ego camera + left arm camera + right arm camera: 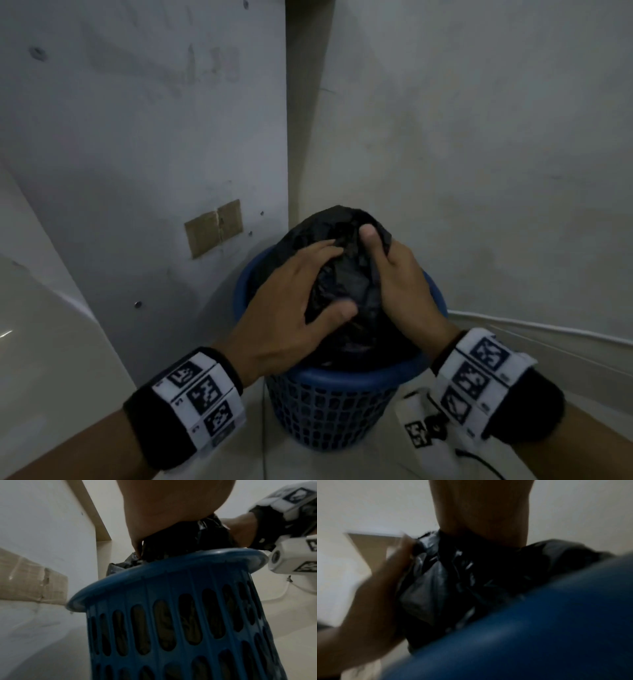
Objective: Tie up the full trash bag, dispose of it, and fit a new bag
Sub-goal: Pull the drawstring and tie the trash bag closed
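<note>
The black trash bag (346, 274) bulges out of the blue basket (329, 404), which stands in a wall corner. The left hand (284, 308) presses it with fingers spread; the right hand (400, 284) grips its top. A taped cardboard patch (214, 228) sits on the left wall.

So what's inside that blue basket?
A black trash bag fills the blue basket, bulging above its rim, with both hands on it. The bag's contents can't be seen through the plastic.

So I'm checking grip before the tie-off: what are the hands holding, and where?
Both hands are on the bag in the bin. The right hand grips its gathered top; the left hand presses spread fingers against its near side.
</note>
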A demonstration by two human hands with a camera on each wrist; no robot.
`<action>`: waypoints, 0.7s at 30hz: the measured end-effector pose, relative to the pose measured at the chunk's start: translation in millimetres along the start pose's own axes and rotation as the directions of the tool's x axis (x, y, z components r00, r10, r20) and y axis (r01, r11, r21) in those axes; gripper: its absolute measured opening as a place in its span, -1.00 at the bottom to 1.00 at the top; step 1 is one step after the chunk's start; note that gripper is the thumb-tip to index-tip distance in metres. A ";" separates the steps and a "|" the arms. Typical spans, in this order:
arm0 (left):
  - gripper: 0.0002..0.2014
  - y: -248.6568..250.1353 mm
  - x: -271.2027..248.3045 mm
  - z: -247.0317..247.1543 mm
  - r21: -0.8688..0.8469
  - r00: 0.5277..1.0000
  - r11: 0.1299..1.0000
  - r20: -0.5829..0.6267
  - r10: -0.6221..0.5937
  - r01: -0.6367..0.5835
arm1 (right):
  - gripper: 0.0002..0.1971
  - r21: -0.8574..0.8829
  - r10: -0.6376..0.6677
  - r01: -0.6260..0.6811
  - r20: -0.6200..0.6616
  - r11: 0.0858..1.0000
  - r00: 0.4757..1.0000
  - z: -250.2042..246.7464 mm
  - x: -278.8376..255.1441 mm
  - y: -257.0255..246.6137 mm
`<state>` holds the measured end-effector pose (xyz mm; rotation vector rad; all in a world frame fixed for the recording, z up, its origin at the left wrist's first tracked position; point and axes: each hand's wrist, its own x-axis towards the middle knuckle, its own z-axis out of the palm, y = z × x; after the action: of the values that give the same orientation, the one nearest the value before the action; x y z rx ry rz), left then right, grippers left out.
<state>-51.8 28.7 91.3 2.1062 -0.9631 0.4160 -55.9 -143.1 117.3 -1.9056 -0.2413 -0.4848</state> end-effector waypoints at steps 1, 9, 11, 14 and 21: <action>-0.50 0.3 2.8 4.6 -0.054 0.998 0.997 -0.035 -0.055 0.053 | -0.55 0.102 0.070 -0.070 -0.005 0.992 0.998 1.7 1.6 -4.3; -0.59 -7.7 30.4 13.4 -0.293 0.896 0.890 -0.174 -0.409 0.349 | -0.47 -0.203 -0.174 0.166 -0.024 0.965 0.984 -10.7 -11.3 2.3; -0.56 -14.3 34.8 14.2 -0.378 0.866 0.817 -0.070 -0.494 0.436 | -0.29 -0.426 -0.261 0.320 0.193 0.846 0.946 -12.0 -18.2 10.1; -0.46 -12.4 38.3 12.4 -0.423 0.789 0.703 0.045 -0.613 0.571 | -0.26 -0.582 -0.153 0.315 0.311 0.749 0.938 -9.8 -20.3 21.7; -0.54 -3.4 26.6 14.2 0.101 0.980 0.993 -0.192 -0.048 0.068 | -0.58 -0.321 -0.130 0.140 0.052 0.937 0.990 -10.2 -7.2 30.4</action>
<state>-31.9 6.1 95.3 2.1396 -0.7822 0.6389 -52.8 -163.6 91.8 -2.2281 -0.3298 -0.6189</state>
